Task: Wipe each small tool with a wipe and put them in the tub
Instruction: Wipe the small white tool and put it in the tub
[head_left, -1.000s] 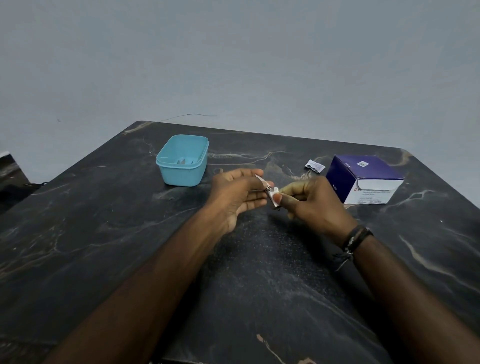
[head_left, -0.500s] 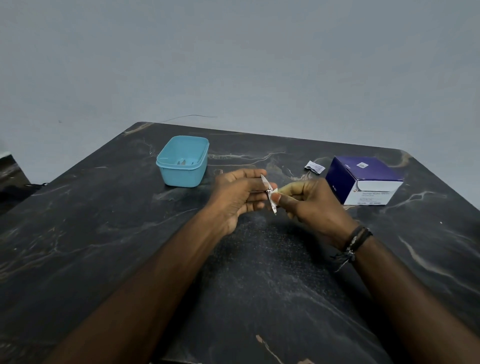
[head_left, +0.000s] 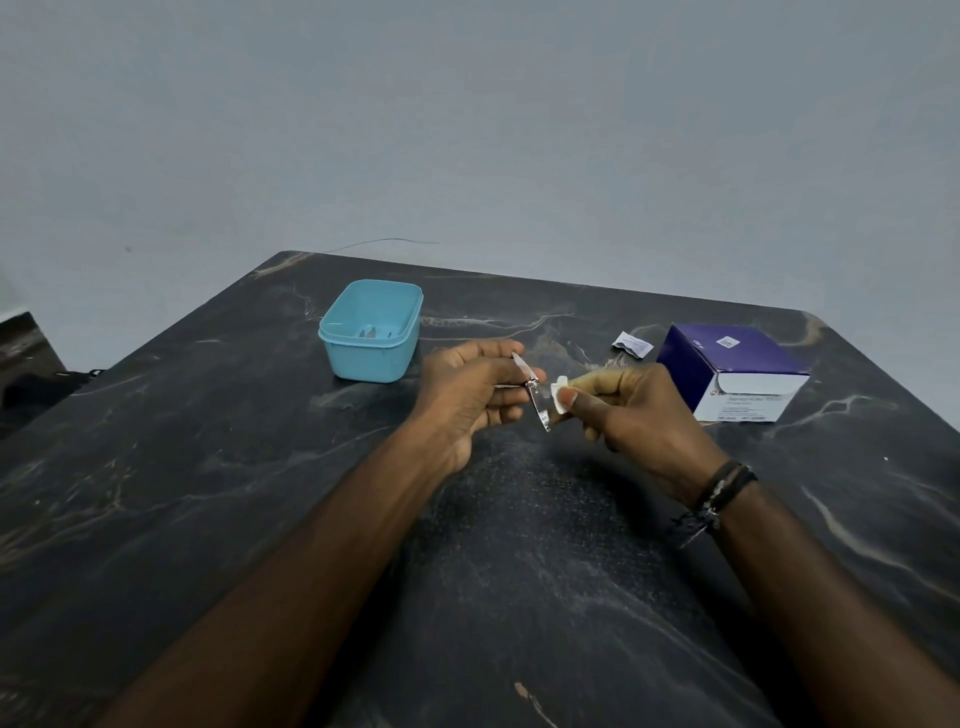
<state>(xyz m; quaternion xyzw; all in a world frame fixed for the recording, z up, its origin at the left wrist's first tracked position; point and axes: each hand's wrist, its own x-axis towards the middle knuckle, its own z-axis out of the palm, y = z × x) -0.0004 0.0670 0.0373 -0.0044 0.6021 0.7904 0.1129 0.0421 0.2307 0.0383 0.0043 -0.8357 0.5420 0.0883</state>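
Note:
My left hand (head_left: 475, 387) holds a small metal nail clipper (head_left: 535, 397) above the middle of the dark marble table (head_left: 208, 493), its lever swung open. My right hand (head_left: 631, 410) pinches a small white wipe (head_left: 560, 399) right beside the clipper's lower blade, close to it or just touching. The light blue tub (head_left: 371, 332) stands behind and left of my left hand, with a small metal tool (head_left: 370, 332) lying in its bottom.
A purple and white box (head_left: 737, 371) stands at the right, behind my right hand. A torn wipe sachet (head_left: 631, 344) lies on the table between the box and the tub. The wall runs behind the table's far edge.
The clipper has turned in my left hand, so its blade now points down toward me. The wipe has slid off toward the right side of the clipper.

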